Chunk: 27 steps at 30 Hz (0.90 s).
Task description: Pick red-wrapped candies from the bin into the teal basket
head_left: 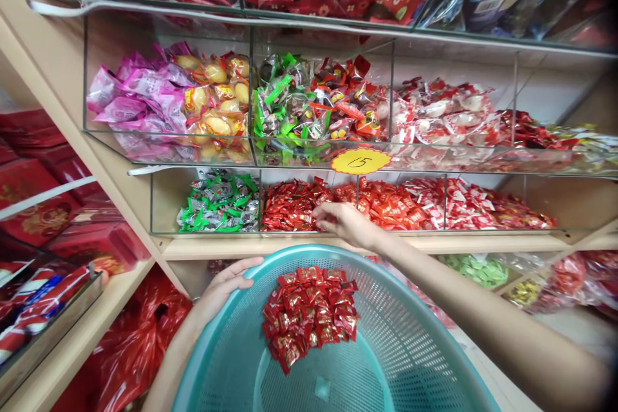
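My left hand grips the left rim of a teal perforated plastic basket held in front of the shelves. A heap of small red wrapped candies lies in the basket. My right hand reaches over the far rim to the lower clear bin of red wrapped candies. Its fingers curl down at the bin's front edge, and I cannot make out what is under them.
Clear acrylic bins line the shelves: green-and-silver candies at lower left, pink packets, yellow cakes and mixed sweets above. A yellow price tag reads 15. Red boxes fill the left shelf.
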Each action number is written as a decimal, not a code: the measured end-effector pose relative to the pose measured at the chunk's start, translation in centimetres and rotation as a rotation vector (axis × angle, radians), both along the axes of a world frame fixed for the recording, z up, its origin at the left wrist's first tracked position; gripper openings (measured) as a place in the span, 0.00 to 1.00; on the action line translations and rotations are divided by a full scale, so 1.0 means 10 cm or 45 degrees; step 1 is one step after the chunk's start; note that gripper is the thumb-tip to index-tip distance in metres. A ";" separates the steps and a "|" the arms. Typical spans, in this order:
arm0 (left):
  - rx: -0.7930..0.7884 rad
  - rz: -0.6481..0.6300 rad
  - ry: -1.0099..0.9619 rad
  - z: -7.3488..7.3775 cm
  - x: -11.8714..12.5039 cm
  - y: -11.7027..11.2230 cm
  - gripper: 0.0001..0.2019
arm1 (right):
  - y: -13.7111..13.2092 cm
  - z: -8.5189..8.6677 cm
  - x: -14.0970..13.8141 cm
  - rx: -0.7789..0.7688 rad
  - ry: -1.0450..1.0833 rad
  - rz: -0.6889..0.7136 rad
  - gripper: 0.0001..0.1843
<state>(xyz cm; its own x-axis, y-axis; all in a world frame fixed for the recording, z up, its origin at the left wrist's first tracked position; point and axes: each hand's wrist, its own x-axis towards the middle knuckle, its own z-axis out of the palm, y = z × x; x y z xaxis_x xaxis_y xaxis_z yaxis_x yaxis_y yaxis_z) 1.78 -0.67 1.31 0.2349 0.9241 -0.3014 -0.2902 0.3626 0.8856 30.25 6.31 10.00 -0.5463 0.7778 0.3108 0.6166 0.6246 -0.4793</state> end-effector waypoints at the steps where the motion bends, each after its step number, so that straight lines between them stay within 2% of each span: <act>1: 0.001 0.002 -0.004 -0.01 0.00 0.00 0.23 | 0.10 0.05 0.01 0.051 -0.100 -0.035 0.09; 3: -0.009 0.004 -0.012 -0.01 0.00 0.01 0.23 | 0.28 0.09 0.03 0.078 -0.375 -0.067 0.12; 6: -0.021 0.007 -0.015 -0.02 0.00 0.02 0.23 | 0.44 0.04 0.01 -0.047 -0.743 -0.086 0.16; 9: -0.010 0.003 -0.010 -0.01 0.00 0.02 0.23 | 0.49 -0.04 -0.03 -0.121 -0.851 -0.114 0.17; 14: 0.011 0.002 -0.003 0.01 -0.01 0.01 0.22 | 0.48 -0.06 -0.05 -0.101 -0.837 -0.131 0.17; 19: 0.006 -0.010 0.008 0.03 0.01 0.01 0.22 | 0.37 0.03 -0.01 0.024 -0.721 -0.139 0.14; 24: 0.008 0.008 0.037 0.02 0.01 0.00 0.22 | 0.01 0.17 0.09 0.252 -0.334 -0.104 0.19; 27: 0.003 0.016 0.037 -0.01 0.00 0.00 0.23 | -0.29 0.15 0.16 0.265 -0.229 -0.027 0.15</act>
<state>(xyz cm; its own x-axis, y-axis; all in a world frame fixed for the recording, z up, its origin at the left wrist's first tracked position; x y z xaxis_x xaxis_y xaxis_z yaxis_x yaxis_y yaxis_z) 1.74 -0.62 1.24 0.2141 0.9278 -0.3056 -0.2686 0.3567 0.8948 31.82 3.42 11.55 -0.5912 0.7194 0.3645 0.6942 0.6840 -0.2240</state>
